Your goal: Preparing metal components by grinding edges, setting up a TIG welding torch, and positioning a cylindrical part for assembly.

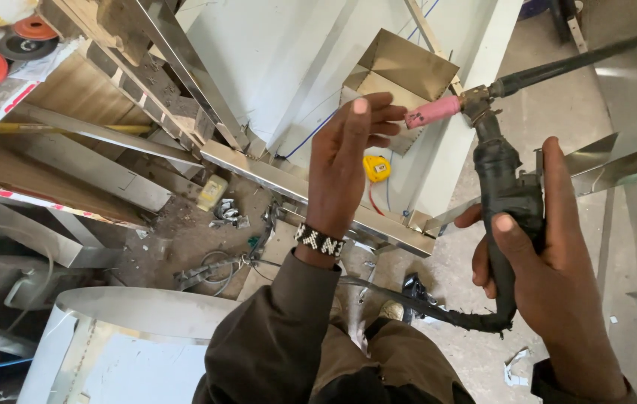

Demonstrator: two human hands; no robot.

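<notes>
**A:** Starting nearest us: our right hand (550,254) has its fingers curled tight round the black taped handle of the welding torch (498,179), thumb laid up along the grip. The black hose (438,310) loops out from under that fist and trails back across our lap.

**B:** And our left hand (352,157), with the beaded wristband (319,241), is up in front of us. Its fingers are bunched together at the tip of the pink ceramic nozzle (434,111), though we can't tell whether they pinch the electrode or only touch the cup's rim.

**A:** To do this well, we judge we should keep the right wrist locked so the head doesn't wander, and work with the fingertips alone, lightly, since that pink cup looks brittle.

**B:** Agreed, and we'd keep the hose slack so it doesn't tug the handle round.

**A:** Orientation, then. The handle's long axis runs nearly upright in our fist. At the head it bends: the nozzle points left and slightly down, toward our left hand, while the dark back cap (558,69) sticks out the other way, up and right.

**B:** So nozzle and cap share one slanted line, crossing the handle. The torch sits mid-air, right of centre, above the floor.

**A:** Farther off, a yellow tape measure (377,168) lies beyond our left hand, near the steel frame (288,183) and white panels (273,67).
</notes>
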